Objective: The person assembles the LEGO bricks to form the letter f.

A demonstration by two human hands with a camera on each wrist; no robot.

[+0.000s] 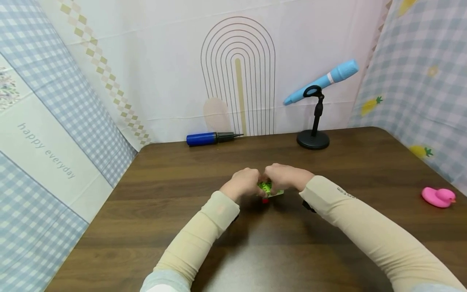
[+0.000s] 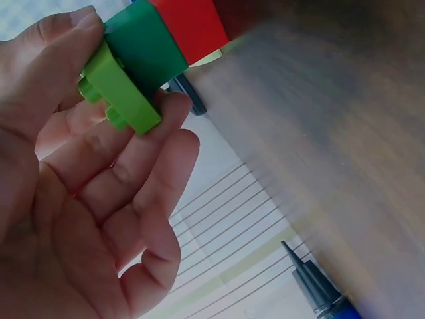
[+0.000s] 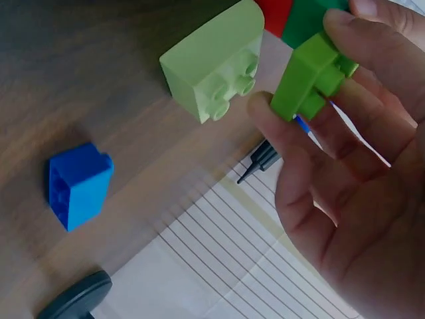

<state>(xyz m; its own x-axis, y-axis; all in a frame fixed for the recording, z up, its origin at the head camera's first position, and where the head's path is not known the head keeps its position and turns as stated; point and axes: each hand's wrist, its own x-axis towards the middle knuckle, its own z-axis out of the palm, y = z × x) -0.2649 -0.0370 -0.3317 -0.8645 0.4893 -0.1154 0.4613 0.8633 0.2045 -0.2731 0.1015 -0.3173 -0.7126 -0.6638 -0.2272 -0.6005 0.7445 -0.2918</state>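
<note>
Both hands meet over a small stack of toy building bricks in the middle of the table. The stack has a red brick [image 2: 192,30] at the bottom, a dark green brick [image 2: 143,46] above it and a bright green brick [image 2: 123,90] with round studs on top. My left hand [image 1: 242,182] pinches the bright green brick between thumb and fingers. From the other side, my right hand [image 1: 286,176] pinches the same brick. Beside the stack, a pale green curved brick [image 3: 219,60] lies with its studs sideways. A blue brick [image 3: 81,183] rests further off in the right wrist view.
A blue hand pump [image 1: 202,139] lies along the table's back edge. At the back right stands a black microphone stand [image 1: 313,139], with a light blue inflatable microphone [image 1: 328,79] behind it. A pink rubber duck [image 1: 438,197] sits at the right edge of the wooden table [image 1: 146,227].
</note>
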